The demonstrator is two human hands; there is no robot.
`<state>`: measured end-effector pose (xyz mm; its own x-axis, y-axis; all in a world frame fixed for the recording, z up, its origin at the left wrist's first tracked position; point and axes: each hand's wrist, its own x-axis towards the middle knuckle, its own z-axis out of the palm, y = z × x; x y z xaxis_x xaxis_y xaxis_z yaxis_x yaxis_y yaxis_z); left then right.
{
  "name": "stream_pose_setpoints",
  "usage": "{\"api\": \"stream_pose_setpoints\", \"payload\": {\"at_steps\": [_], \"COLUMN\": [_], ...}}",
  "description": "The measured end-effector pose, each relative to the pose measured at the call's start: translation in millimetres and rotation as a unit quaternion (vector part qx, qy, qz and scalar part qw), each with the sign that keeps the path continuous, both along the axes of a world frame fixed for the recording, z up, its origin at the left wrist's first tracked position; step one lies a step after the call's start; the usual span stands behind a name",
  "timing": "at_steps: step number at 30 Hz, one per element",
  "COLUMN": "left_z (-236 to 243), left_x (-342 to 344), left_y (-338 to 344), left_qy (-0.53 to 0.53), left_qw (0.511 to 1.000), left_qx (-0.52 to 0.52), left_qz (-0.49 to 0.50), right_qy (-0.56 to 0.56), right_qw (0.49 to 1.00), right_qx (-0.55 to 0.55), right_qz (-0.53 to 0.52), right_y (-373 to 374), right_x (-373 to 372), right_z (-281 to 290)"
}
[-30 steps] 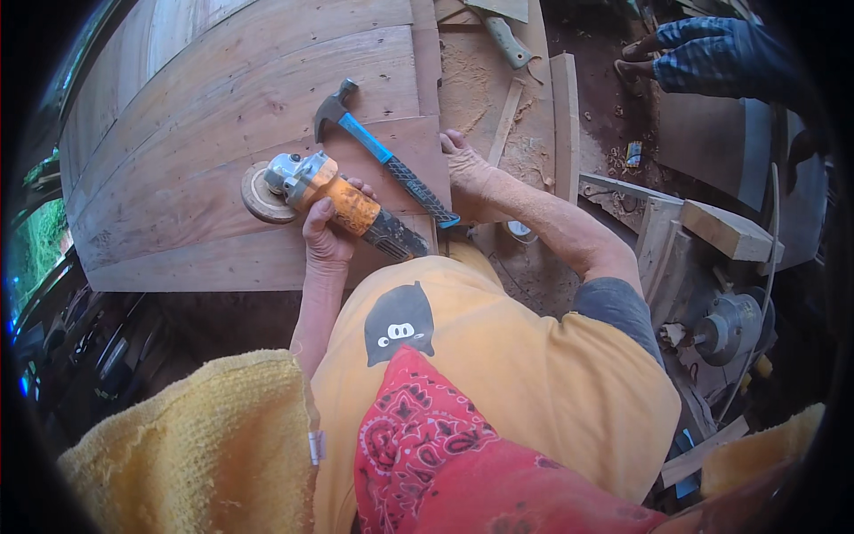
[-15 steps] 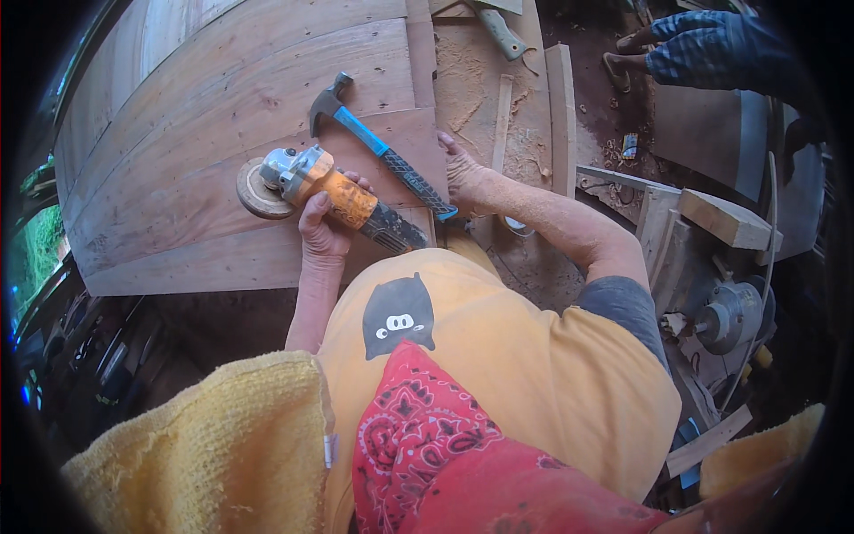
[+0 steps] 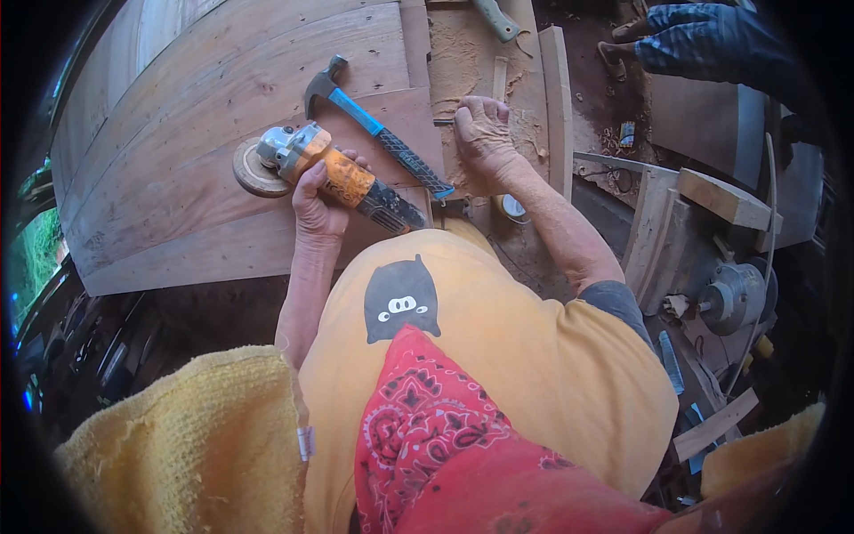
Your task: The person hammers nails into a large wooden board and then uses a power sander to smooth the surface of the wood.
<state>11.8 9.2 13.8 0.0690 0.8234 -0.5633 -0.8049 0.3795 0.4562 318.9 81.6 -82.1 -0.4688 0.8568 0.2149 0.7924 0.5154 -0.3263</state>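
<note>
My left hand (image 3: 320, 200) is wrapped around the orange and black body of an angle grinder (image 3: 349, 181). Its round, pale sanding disc (image 3: 260, 167) points left over the wooden panel (image 3: 227, 116). A claw hammer (image 3: 378, 133) with a blue and black handle lies on the panel just beyond the grinder. My right hand (image 3: 485, 135) is closed above the bench strip at the panel's right edge. From its fingers a thin dark rod (image 3: 443, 122) sticks out leftward toward the panel; its kind cannot be made out.
Wood shavings (image 3: 455, 58) litter the bench, where a pale green tool handle (image 3: 498, 20) lies at the far end. An upright board (image 3: 558, 111) edges the bench on the right. Beyond are timber pieces (image 3: 725, 198), a grey motor (image 3: 731, 298) and another person's legs (image 3: 685, 40).
My right hand has drawn away from the panel's edge to the right and closed, with a thin dark rod now showing. The left hand still holds the grinder.
</note>
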Motion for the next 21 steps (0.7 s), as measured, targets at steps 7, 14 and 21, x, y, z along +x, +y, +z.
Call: {"api": "stream_pose_setpoints", "payload": {"at_steps": [7, 14, 21], "left_z": [33, 48, 46], "left_x": [41, 109, 122], "left_y": [30, 67, 54], "left_qy": [0.042, -0.029, -0.037], "left_qw": [0.996, 0.992, 0.990], "left_qx": [0.005, 0.048, 0.033], "left_qz": [-0.075, -0.113, -0.130], "right_qy": [-0.069, -0.061, -0.087], "right_qw": [0.997, 0.998, 0.993], "right_qx": [0.002, -0.002, -0.079], "right_qz": [-0.023, -0.035, -0.015], "right_y": [-7, -1, -6], "right_x": [5, 14, -20], "right_z": [-10, -20, -29]}}
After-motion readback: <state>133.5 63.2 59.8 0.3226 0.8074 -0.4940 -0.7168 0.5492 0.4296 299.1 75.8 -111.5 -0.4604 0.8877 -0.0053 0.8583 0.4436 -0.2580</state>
